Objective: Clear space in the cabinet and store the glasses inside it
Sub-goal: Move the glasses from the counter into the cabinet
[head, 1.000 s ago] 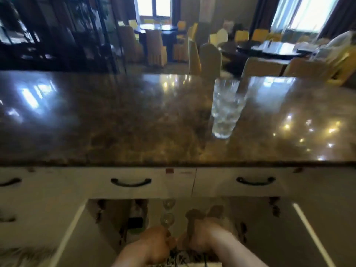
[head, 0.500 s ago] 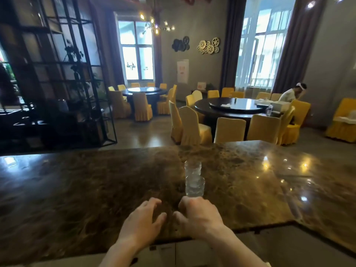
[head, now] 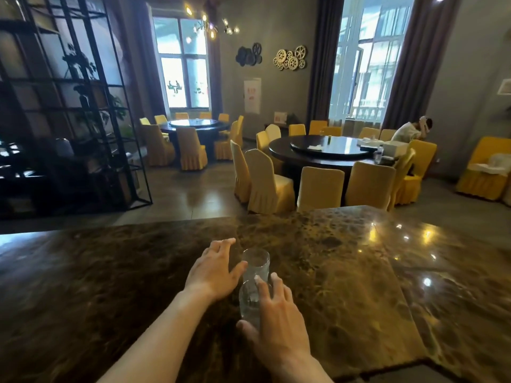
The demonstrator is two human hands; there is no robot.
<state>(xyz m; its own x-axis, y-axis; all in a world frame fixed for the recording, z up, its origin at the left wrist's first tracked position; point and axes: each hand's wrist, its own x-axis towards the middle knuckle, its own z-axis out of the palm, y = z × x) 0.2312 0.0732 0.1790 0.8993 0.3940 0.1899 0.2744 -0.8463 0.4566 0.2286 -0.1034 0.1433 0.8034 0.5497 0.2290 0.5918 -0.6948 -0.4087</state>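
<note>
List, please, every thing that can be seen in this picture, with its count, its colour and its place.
stack of glasses: one stack, clear, on the counter between the hands; number of glasses unclear
marble counter: one, dark brown, glossy, across the foreground
round tables: two, dark, in the room behind
chair covers: many, yellow, around the tables
metal shelf: one, black, at left
gear decorations: two groups, black and gold, on the back wall
windows: two, bright, with dark curtains
seated person: one, light top, at the right table
left hand: fingers spread, beside the stack
right hand: fingers around the stack's near side
</note>
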